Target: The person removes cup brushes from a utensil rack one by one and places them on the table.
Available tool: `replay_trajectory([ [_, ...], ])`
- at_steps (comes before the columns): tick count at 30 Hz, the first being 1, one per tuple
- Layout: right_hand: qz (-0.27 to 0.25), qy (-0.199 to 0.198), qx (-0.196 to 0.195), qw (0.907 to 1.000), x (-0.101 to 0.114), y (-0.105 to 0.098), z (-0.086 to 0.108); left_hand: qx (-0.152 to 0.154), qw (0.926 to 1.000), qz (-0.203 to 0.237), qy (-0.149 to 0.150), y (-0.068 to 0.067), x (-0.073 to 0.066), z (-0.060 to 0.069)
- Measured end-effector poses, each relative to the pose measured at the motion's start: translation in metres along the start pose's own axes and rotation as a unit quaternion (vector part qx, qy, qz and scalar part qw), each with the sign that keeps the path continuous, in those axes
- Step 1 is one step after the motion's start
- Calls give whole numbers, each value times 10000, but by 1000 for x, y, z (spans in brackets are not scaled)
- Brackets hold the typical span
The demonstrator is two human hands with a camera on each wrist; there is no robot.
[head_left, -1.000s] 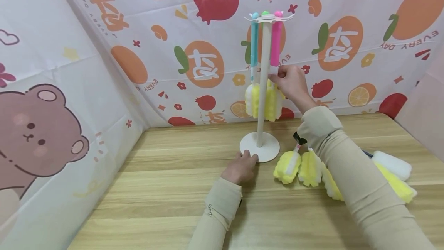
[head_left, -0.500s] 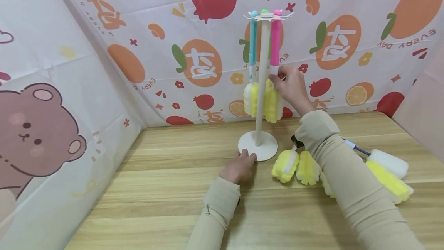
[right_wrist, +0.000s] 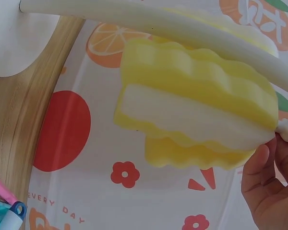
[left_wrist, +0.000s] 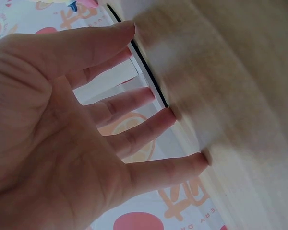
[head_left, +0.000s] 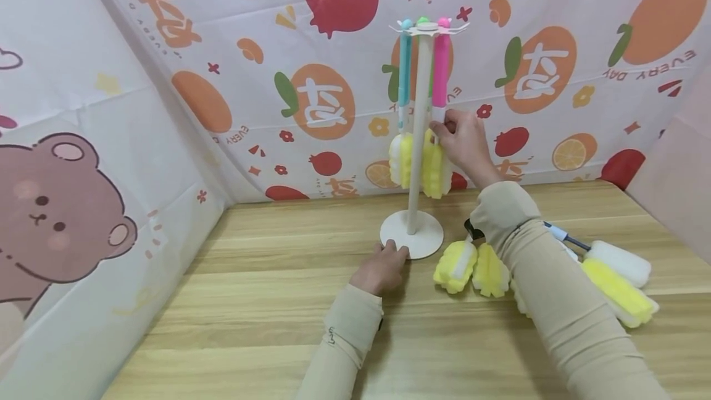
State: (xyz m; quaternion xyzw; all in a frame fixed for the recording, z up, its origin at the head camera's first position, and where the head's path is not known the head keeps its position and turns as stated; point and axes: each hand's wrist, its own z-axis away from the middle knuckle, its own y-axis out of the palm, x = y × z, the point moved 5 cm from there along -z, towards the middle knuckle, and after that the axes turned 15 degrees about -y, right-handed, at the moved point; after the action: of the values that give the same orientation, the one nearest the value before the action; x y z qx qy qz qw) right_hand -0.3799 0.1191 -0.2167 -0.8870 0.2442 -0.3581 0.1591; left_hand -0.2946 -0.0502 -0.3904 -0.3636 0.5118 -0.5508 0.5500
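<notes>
Pinching pink-handled brush (head_left: 441,76) with right fingers (right_wrist: 254,166) just above sponge (right_wrist: 197,115), holding long axis vertical beside pole (head_left: 417,159); touching base (head_left: 426,237) with left fingers (left_wrist: 165,171) spread apart.

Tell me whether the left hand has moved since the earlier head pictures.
No. Judged against the stand's round base, the left hand still touches the same near-left edge.

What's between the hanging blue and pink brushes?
In the head view, a white pole stands between them, with a green brush partly hidden behind it.
</notes>
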Motion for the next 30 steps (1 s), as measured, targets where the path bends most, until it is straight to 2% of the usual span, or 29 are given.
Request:
replay_trajectory([
  [5, -5, -65, -35, 10000, 0, 1, 1, -41, 10000, -13, 31, -1, 1, 1],
  [14, -105, 79, 31, 9999, 0, 0, 4, -55, 10000, -34, 69, -3, -1, 3],
  [25, 276, -266, -45, 9993, 1, -5, 7, 3, 10000, 10, 30, 0, -1, 2],
  [30, 200, -302, -23, 9993, 4, -6, 7, 84, 9999, 67, -92, -1, -1, 1],
])
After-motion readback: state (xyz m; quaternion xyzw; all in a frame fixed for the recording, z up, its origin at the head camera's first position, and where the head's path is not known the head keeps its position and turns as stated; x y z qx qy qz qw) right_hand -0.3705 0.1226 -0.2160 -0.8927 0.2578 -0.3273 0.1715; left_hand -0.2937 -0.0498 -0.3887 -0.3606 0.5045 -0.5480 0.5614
